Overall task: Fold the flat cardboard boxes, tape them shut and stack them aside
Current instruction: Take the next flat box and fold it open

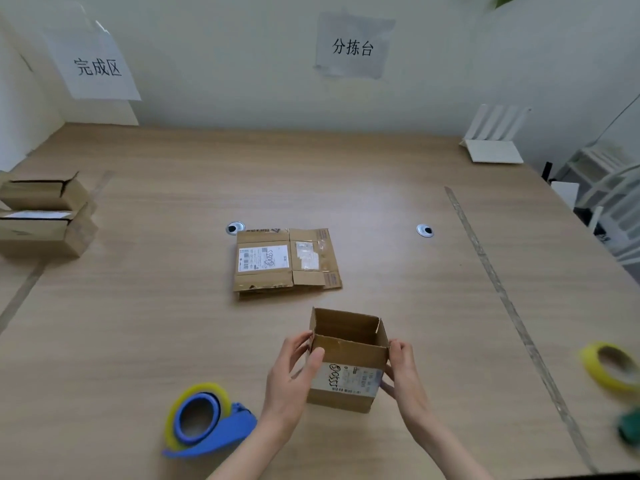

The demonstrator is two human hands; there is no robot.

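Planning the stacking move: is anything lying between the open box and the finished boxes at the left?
Nothing visible. The table between the open box and the finished boxes is bare; the tape dispenser sits nearer, off that line.
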